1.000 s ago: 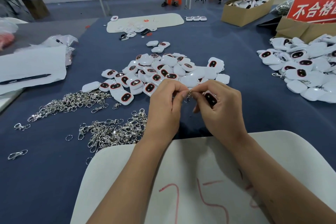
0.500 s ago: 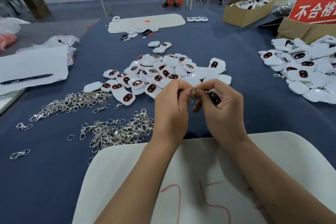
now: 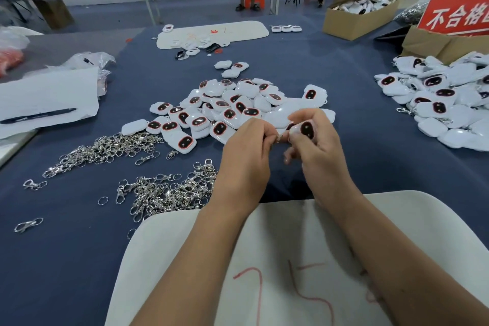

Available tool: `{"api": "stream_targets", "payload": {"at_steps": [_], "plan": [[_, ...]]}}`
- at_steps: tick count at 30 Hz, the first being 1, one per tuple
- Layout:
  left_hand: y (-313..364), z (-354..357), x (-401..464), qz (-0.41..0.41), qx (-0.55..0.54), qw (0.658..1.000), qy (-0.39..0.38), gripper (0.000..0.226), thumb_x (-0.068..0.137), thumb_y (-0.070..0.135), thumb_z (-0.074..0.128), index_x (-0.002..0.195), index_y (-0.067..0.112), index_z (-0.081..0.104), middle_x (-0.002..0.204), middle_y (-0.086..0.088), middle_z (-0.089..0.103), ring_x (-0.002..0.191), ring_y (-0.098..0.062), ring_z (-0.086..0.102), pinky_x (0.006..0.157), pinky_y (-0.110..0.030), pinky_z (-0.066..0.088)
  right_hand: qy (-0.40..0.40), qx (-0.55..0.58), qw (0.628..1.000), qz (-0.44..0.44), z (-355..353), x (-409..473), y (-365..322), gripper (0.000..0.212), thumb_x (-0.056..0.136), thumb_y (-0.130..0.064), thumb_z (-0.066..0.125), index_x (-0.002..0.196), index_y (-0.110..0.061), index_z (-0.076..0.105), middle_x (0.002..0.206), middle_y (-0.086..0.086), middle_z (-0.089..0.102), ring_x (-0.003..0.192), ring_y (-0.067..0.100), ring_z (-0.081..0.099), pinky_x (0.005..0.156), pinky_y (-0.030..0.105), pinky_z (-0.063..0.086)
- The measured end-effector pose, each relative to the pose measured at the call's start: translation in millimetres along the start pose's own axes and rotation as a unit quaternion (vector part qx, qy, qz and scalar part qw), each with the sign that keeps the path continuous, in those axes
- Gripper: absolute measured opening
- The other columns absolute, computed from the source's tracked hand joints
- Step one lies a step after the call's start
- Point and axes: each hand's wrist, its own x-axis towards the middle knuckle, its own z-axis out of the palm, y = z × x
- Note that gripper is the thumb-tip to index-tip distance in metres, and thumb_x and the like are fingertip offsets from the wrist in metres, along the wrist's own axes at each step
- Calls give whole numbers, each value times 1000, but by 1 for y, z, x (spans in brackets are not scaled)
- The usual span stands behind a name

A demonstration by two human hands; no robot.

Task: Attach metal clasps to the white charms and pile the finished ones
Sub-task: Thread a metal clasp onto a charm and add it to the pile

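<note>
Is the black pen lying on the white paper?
Yes, the black pen lies flat on the white paper at the left side of the blue table.

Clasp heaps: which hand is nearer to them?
Left. The left hand sits just right of the clasp heaps; the right hand, holding a charm, is beyond it, farther right.

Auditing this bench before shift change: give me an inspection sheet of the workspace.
Surface: blue cloth; white board at the near edge.
Job's things: unclasped charms heaped centre; finished pile right; clasps spread left.
Clutter: pen on paper; plastic bags far left.
Hands: left hand pinches a clasp; right hand grips a charm.
Cables: nothing seen.
Surroundings: cardboard box, red sign, benches behind.
</note>
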Motion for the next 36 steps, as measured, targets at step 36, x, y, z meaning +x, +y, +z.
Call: {"api": "stream_targets", "payload": {"at_steps": [36], "plan": [[4, 12, -6, 15, 113, 990, -88, 16, 85, -7, 56, 95, 3, 62, 91, -13, 62, 86, -34, 54, 72, -36, 33, 136, -117, 982, -61, -4, 2, 7, 31, 88, -14, 80, 82, -17, 50, 72, -2, 65, 50, 23, 66, 53, 31, 51]]}}
